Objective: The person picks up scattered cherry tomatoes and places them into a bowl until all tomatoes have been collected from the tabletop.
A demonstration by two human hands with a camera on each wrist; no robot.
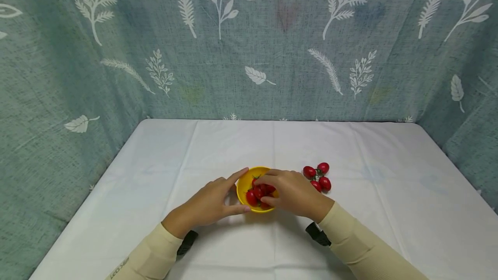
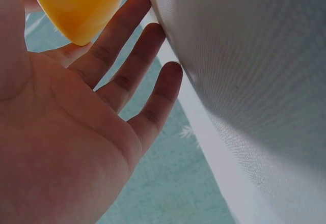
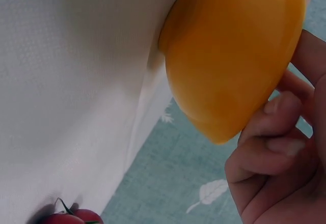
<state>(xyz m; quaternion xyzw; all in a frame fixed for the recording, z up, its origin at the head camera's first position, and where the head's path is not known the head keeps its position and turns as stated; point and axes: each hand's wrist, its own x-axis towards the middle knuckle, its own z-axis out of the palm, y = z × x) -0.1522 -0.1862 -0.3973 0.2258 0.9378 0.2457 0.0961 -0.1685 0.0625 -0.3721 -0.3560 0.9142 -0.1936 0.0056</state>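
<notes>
A yellow bowl [image 1: 240, 183] stands on the white-covered table with several red cherry tomatoes [image 1: 252, 198] inside. My left hand [image 1: 208, 202] is at its left side, the thumb and index finger spread along the rim. In the left wrist view, the other fingers of that hand are fairly straight, their tips by the cloth. Over the bowl's right rim reaches my right hand [image 1: 293, 191], its thumb and fingers bent around cherry tomatoes in the bowl. The right wrist view shows the bowl's outer wall [image 3: 234, 56] and curled outer fingers; the fingertips inside are hidden there.
Just right of my right hand lies a small cluster of cherry tomatoes [image 1: 324, 183] on a green stem. White cloth [image 1: 218, 141] covers the table. A grey-green curtain [image 1: 249, 55] with white leaf prints hangs behind and at both sides.
</notes>
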